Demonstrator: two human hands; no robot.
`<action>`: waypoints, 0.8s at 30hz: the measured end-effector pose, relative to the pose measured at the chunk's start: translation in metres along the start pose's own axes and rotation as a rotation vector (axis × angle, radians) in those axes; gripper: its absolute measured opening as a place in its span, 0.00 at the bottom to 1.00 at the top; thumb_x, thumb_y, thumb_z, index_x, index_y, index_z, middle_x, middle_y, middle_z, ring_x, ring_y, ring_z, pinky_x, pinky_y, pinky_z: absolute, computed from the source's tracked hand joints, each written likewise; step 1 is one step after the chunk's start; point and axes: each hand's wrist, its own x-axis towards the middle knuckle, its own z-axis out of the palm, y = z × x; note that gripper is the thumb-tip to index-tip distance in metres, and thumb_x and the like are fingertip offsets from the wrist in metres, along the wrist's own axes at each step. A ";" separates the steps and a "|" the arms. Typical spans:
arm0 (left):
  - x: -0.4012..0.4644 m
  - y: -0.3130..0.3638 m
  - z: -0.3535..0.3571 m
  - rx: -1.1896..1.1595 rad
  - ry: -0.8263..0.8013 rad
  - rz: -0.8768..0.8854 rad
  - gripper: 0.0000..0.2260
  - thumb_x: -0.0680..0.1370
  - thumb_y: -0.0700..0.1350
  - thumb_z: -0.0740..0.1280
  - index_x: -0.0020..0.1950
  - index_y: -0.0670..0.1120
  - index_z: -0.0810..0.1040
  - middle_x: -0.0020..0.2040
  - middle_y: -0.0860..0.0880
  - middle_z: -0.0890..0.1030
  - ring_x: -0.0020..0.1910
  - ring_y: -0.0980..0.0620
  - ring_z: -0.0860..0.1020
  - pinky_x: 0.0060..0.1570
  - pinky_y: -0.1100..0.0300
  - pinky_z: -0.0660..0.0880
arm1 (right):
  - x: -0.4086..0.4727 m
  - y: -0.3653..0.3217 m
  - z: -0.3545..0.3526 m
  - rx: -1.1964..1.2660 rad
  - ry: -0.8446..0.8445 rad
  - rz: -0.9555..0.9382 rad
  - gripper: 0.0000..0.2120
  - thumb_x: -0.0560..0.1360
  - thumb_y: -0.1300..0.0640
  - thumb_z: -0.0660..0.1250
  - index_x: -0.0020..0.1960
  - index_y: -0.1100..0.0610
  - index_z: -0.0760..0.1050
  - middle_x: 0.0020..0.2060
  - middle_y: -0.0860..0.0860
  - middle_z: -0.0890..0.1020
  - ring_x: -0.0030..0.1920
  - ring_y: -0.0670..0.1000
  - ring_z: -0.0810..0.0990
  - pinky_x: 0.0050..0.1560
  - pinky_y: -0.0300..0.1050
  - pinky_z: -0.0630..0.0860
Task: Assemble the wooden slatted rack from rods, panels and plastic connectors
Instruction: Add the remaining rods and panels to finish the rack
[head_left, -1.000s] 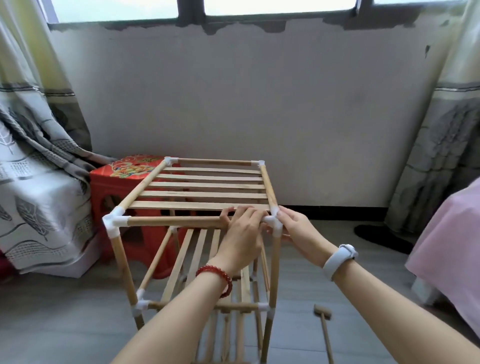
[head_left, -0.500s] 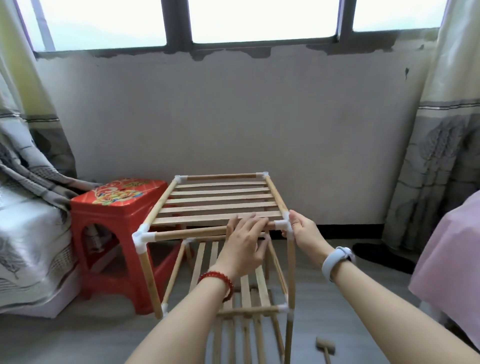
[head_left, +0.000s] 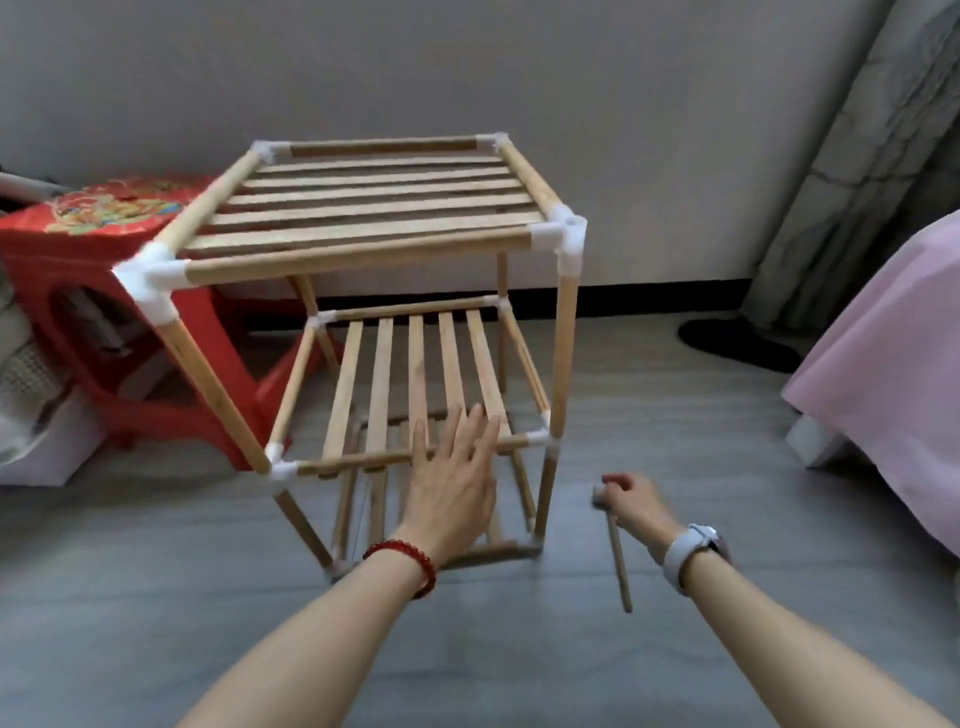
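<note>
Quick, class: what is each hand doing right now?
Left hand: open, fingers straight, in front of the rack's middle shelf.
Right hand: fingers curled at the mallet head; grip cannot be told.

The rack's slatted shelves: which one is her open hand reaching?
The middle shelf; the left hand lies over its front rod, well below the top shelf.

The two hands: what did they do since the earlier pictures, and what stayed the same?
Both let go of the top front rod. The left hand dropped, open, to the middle shelf's front rod; the right hand went down to the mallet on the floor. The rack stands unchanged beside the red stool.
</note>
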 end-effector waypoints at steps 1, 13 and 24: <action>0.003 -0.004 0.006 0.013 0.001 -0.029 0.29 0.80 0.51 0.54 0.77 0.50 0.44 0.78 0.46 0.46 0.76 0.46 0.39 0.71 0.37 0.38 | 0.004 0.017 0.007 -0.061 0.000 0.035 0.12 0.78 0.64 0.57 0.54 0.69 0.76 0.51 0.64 0.80 0.51 0.62 0.77 0.50 0.52 0.73; 0.026 -0.013 0.109 0.133 0.452 -0.061 0.28 0.72 0.55 0.60 0.70 0.50 0.58 0.68 0.47 0.58 0.67 0.45 0.59 0.67 0.40 0.51 | 0.052 0.178 0.096 -0.513 0.050 0.288 0.15 0.78 0.65 0.58 0.62 0.69 0.63 0.61 0.66 0.66 0.60 0.64 0.68 0.53 0.54 0.68; 0.010 -0.009 0.085 0.019 0.183 -0.074 0.37 0.69 0.54 0.67 0.74 0.49 0.55 0.74 0.44 0.57 0.73 0.42 0.55 0.68 0.38 0.43 | 0.045 0.127 0.077 -0.036 -0.051 0.497 0.06 0.79 0.63 0.53 0.45 0.61 0.67 0.33 0.53 0.66 0.32 0.51 0.66 0.33 0.40 0.64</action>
